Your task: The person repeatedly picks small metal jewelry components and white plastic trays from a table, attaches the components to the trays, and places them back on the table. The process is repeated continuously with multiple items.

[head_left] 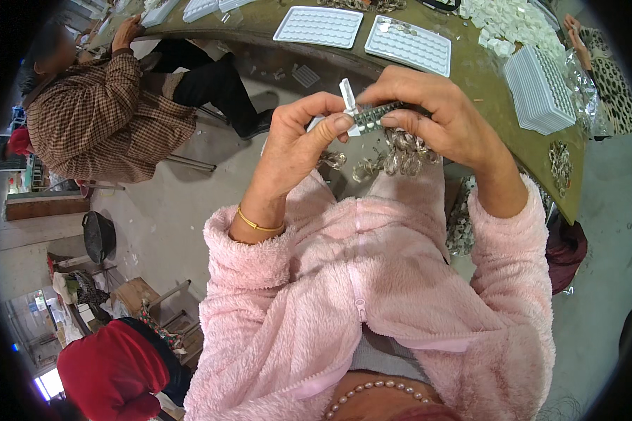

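Both my hands meet in front of me above my lap, near the table's front edge. My left hand (298,137) is closed, its thumb and fingers pinching a small white plastic piece (347,98) that sticks up. Its thumb also lies against the end of a dark green strip (369,119) set with small pale bits. My right hand (439,116) grips the other end of that strip between thumb and fingers. Below the strip hang several shiny, looped brownish strands (407,151); how they are attached is hidden.
On the table (474,77) lie two white compartment trays, one bare (317,29) and one partly filled (409,48). A tray stack (541,91), a heap of white pieces (516,24) and looped strands (560,168) are at right. A person in a checked coat (98,119) sits at left.
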